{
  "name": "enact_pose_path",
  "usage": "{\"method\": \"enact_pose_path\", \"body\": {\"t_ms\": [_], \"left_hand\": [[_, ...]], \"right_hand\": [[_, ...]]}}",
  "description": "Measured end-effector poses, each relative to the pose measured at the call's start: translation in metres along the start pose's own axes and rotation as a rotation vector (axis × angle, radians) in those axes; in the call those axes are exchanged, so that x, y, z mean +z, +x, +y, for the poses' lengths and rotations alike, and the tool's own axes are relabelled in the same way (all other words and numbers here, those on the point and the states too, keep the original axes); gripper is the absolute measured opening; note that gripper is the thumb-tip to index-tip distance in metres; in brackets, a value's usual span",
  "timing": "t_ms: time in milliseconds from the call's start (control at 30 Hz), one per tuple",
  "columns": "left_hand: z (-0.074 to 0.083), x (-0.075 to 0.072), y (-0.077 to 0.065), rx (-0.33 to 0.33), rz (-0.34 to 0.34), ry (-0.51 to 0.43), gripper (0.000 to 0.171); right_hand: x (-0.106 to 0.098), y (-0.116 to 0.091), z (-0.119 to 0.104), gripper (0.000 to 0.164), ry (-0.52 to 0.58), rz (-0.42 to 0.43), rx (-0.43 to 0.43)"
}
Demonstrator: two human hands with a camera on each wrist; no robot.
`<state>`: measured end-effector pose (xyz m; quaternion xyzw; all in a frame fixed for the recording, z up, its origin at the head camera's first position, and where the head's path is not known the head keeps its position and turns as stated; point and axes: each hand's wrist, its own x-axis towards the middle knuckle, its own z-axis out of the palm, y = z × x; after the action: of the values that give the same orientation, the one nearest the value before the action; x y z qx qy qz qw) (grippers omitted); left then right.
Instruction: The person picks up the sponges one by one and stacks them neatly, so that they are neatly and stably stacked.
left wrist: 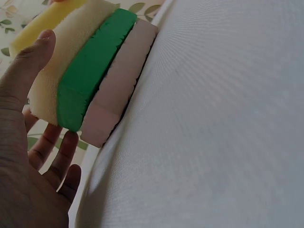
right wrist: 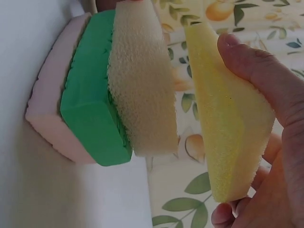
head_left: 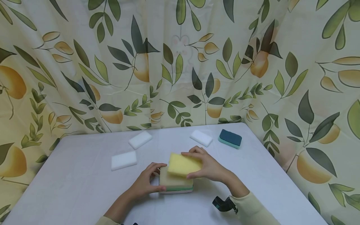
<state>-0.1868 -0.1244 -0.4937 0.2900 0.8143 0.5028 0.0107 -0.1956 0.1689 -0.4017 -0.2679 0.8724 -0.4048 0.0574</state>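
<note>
A stack of sponges stands on the table before me: a pink sponge (left wrist: 114,90) at the bottom, a green sponge (left wrist: 90,71) on it, a beige sponge (head_left: 173,179) on top. My left hand (head_left: 146,179) grips the beige sponge from the left, its thumb along the near side and fingers at the far side. Above the stack, my right hand (head_left: 209,165) holds a yellow sponge (head_left: 184,164) between thumb and fingers, slightly tilted. A gap separates the yellow sponge from the beige one in the right wrist view.
Two white sponge blocks (head_left: 124,160) (head_left: 140,139) lie at the left of the white table (head_left: 76,181). Another white block (head_left: 201,138) and a dark blue and teal sponge (head_left: 230,138) lie at the back right. A patterned curtain (head_left: 180,93) hangs behind.
</note>
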Motion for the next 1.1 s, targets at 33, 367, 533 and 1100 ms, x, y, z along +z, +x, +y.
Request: {"method": "enact_pose_path", "body": {"t_ms": [33,367,533,1100], "left_hand": [[0.0,0.0,0.0,-0.003,0.0,-0.002,0.075],[0.001,0.0,0.0,-0.002,-0.002,-0.011,0.074],[0.0,0.0,0.0,-0.002,-0.002,-0.008,0.073],[0.002,0.0,-0.001,-0.008,0.008,0.0,0.076]], "right_hand": [[0.001,0.0,-0.001,0.076,0.002,-0.004,-0.001],[0.007,0.002,-0.004,0.077,-0.001,-0.03,-0.02],[0.009,0.004,-0.004,0.077,-0.002,-0.049,-0.02],[0.018,0.008,-0.009,0.074,-0.011,-0.098,-0.03]]}}
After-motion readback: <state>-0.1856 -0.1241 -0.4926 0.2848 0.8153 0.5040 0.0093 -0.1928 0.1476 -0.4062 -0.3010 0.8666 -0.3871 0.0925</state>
